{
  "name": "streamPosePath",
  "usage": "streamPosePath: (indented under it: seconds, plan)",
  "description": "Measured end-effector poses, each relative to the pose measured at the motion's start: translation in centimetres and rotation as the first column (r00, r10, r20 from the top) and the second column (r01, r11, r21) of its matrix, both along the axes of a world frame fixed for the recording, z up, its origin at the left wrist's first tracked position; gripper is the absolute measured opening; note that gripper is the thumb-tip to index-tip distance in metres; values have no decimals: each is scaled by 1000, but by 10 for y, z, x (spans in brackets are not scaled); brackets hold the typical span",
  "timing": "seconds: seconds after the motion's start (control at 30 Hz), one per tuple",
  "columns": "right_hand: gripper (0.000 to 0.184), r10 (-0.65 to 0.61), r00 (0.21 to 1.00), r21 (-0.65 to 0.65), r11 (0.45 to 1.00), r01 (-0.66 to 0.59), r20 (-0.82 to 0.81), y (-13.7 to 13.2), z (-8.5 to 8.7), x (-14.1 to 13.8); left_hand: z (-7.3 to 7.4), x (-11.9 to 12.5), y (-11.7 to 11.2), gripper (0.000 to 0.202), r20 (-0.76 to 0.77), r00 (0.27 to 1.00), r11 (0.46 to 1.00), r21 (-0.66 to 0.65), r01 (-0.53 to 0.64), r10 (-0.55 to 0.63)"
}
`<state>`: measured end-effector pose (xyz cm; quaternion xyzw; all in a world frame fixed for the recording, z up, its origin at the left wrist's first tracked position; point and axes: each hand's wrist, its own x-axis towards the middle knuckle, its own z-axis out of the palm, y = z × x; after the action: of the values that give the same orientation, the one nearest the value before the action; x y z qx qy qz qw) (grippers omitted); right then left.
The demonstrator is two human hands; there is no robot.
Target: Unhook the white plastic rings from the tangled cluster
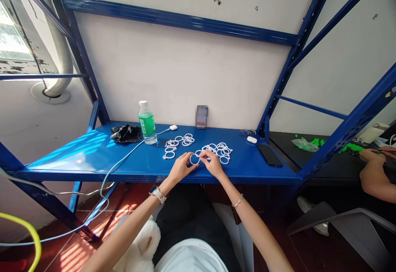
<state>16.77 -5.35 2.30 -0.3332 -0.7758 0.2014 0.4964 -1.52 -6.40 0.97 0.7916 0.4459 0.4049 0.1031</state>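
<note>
The ring [194, 164] is white, thin and round, near the table [102, 156]'s 6 o'clock edge; left hand [182, 166] pinches its 9 o'clock side, right hand [213, 164] its 3; similar rings [221, 152] lie at 2 o'clock.

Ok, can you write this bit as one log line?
left hand: holding white ring | right hand: pinching its right edge | nearby: more white rings, bottle, black phone
</note>
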Motion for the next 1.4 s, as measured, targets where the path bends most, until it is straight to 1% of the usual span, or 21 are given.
streamPosePath:
  seconds: [0.37,0.67,0.93,1.07,1.4]
  plan:
    - [15,17,1000,-6,1000,-17,-7,0,0,0,-1,1,-1,39,-5,1000,1000,5,-4,4]
    - [18,-14,1000,-54,998,13,-19,-2,3,0,-2,1,0,40,25,1000,1000,5,-17,17]
    - [17,-16,998,-74,997,12,-65,2,-2,0,-2,1,-1,40,-2,999,999,4,-38,38]
    - [17,1,997,-71,997,-7,-83,2,-2,1,-2,1,-1,40,3,1000,999,7,-31,31]
    - [21,20,994,-128,991,-34,-108,2,-1,1,-2,1,-1,40,29,999,1000,-4,-13,14]
